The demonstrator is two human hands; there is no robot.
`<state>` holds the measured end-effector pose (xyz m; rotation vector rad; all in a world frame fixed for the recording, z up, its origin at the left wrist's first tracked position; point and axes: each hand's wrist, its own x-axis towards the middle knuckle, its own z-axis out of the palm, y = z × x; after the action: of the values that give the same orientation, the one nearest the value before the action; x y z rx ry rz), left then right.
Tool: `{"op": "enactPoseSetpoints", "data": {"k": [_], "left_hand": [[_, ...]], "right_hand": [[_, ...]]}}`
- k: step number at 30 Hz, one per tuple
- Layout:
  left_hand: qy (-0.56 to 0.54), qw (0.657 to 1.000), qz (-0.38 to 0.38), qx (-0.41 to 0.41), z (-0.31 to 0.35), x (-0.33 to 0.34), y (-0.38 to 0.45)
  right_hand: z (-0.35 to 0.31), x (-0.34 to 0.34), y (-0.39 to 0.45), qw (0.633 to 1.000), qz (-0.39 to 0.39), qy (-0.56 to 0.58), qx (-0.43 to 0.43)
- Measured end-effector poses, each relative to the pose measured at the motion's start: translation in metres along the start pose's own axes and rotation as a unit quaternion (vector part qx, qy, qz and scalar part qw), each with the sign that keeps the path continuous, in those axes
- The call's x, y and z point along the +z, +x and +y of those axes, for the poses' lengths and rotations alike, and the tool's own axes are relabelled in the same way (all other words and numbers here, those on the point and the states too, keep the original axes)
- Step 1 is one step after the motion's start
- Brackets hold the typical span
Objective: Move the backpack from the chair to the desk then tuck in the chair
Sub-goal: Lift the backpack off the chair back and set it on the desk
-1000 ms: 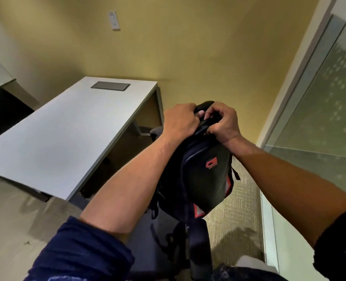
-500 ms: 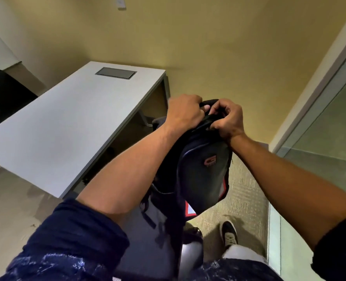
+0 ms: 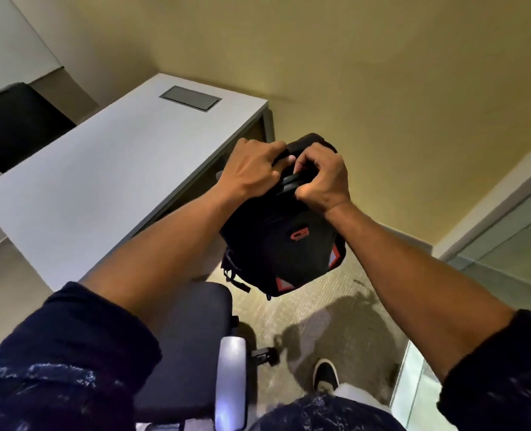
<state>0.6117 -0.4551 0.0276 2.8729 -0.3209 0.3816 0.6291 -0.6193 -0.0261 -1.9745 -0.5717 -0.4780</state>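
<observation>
A black backpack (image 3: 284,247) with a red logo and red-and-white reflective patches hangs in the air, clear of the chair. My left hand (image 3: 251,172) and my right hand (image 3: 321,178) both grip its top handle, knuckles close together. Below it sits the dark seat of the office chair (image 3: 189,346), with a silver armrest (image 3: 231,381) at its right side. The white desk (image 3: 102,178) stretches to the left of the backpack, its near right edge just beside the bag.
A grey cable hatch (image 3: 190,98) is set in the far end of the desk. A dark panel (image 3: 12,132) stands at the left. A yellow wall is behind, a glass partition (image 3: 506,259) at the right. My shoe (image 3: 325,374) rests on the carpet.
Both hands have lifted the backpack up and off the chair; the seat, hidden under the bag before, now shows below it. The view has tilted down.
</observation>
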Motion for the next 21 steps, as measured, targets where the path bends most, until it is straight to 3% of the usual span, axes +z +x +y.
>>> {"op": "enactPoseSetpoints", "data": {"k": [5, 7, 15, 21], "left_hand": [[0.023, 1.000, 0.020, 0.001, 0.008, -0.006, 0.048], [0.045, 0.999, -0.003, -0.004, 0.025, -0.008, 0.114], [0.062, 0.995, 0.009, -0.079, -0.028, 0.008, 0.150], [0.089, 0.992, 0.020, -0.089, -0.026, 0.014, 0.156]], "right_hand": [[0.019, -0.019, 0.041, 1.000, -0.028, -0.003, 0.005], [0.054, -0.042, 0.088, 0.999, 0.008, -0.007, 0.032], [0.067, -0.014, 0.133, 0.993, -0.099, -0.028, 0.064], [0.074, -0.005, 0.128, 0.989, -0.111, -0.047, 0.086]]}}
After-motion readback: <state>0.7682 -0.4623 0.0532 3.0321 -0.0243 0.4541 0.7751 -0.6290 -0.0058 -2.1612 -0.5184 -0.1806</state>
